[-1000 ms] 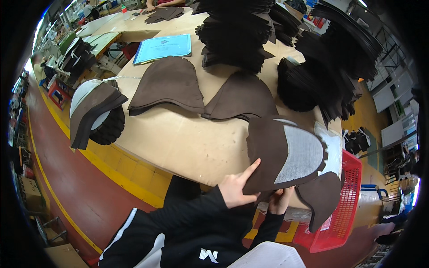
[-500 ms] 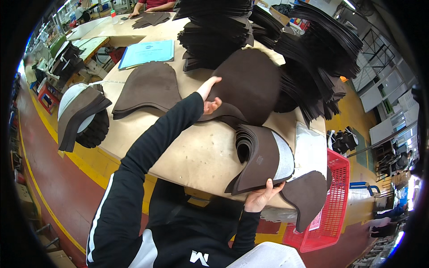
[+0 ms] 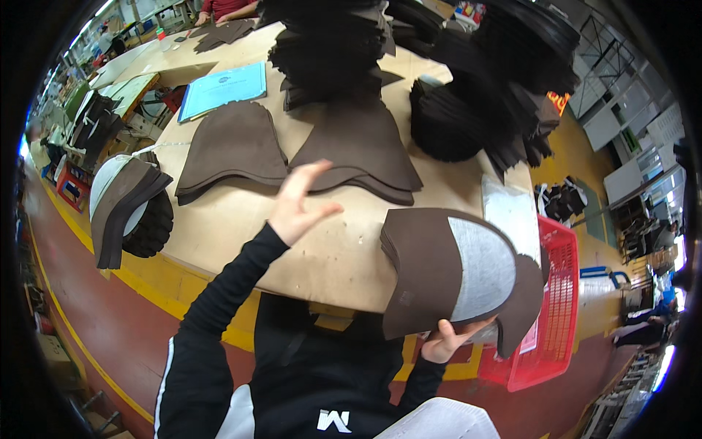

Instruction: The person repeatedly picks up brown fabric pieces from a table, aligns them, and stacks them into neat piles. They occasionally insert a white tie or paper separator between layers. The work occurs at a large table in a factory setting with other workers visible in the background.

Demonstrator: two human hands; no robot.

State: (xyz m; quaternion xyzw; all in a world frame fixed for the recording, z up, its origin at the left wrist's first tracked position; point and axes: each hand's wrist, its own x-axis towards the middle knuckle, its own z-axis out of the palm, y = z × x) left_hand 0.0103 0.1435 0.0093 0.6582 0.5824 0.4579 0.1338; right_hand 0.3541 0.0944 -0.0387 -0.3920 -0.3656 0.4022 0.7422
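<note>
My right hand grips the near lower edge of a stack of dark brown cut panels, its thumb on top and its other fingers partly hidden underneath. A pale grey patch covers part of the top panel. My left hand is open and holds nothing, fingers spread over the table just in front of the middle pile of brown panels. Beside that pile, to the left, lies another pile of similar panels. More brown panel shows past the right side of the held stack.
Tall dark panel stacks stand at the back, with more at the right. A blue folder lies at the back left. A tied bundle sits at the table's left edge, a red plastic basket beyond its right edge. Someone sits across.
My left hand has let go of the raised brown panel, which now lies on the middle pile, and has drawn back toward me. The curled stack in my right hand has flattened out.
</note>
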